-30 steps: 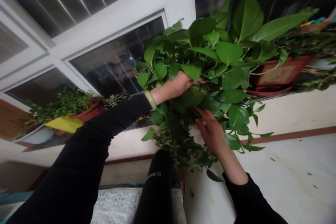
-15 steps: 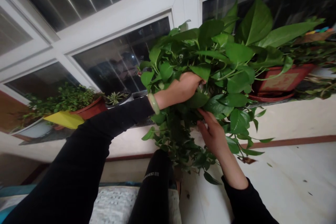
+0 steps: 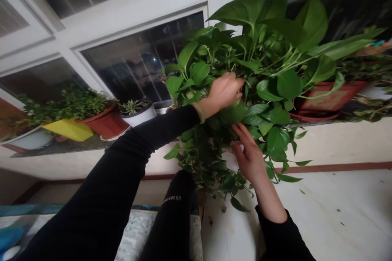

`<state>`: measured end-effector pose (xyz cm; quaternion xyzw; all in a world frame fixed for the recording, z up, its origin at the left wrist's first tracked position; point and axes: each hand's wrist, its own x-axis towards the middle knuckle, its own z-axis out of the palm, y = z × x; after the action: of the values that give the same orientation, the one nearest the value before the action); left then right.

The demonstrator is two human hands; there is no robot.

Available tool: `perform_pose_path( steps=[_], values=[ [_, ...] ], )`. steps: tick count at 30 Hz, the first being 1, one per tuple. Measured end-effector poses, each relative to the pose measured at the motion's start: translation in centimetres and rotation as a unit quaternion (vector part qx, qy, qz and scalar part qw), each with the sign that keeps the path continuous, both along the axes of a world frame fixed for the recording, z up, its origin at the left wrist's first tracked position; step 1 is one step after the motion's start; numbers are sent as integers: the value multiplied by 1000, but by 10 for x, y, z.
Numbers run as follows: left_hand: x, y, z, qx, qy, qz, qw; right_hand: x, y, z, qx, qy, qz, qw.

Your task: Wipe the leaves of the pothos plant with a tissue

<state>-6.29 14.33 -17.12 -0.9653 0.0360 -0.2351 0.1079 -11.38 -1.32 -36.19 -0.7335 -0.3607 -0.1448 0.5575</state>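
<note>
A large pothos plant (image 3: pixel 278 120) with broad green leaves and trailing stems spreads over the ledge in front of me. My left hand (image 3: pixel 225 91), a pale green bangle at its wrist, is closed among the stems at the middle of the plant. Its fingertips are turned away, so what it grips is hidden. Lower down, my right hand (image 3: pixel 251 157) reaches up with fingers stretched out beneath a leaf (image 3: pixel 234 114), thumb apart. A pale patch (image 3: pixel 230 158) shows beside the right thumb; I cannot tell what it is. Leaves hide the plant's container.
On the ledge at left stand a red-brown pot (image 3: pixel 105 122), a white pot with a succulent (image 3: pixel 139 115) and a yellow piece (image 3: pixel 70 129). To the right is a red square pot (image 3: pixel 329 97). White-framed windows (image 3: pixel 137 12) rise behind. My leg (image 3: pixel 174 212) is below.
My left hand has risen slightly within the foliage, and the upper leaves have shifted, some lifting higher. My right hand stays in nearly the same place. The view has moved slightly.
</note>
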Motion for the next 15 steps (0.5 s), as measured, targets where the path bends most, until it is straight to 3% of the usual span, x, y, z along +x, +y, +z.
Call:
perform_pose_path(
  steps=[15],
  values=[
    [18, 8, 15, -143, 0, -35, 989, -4, -3, 6, 1, 8, 24, 1000]
  ],
)
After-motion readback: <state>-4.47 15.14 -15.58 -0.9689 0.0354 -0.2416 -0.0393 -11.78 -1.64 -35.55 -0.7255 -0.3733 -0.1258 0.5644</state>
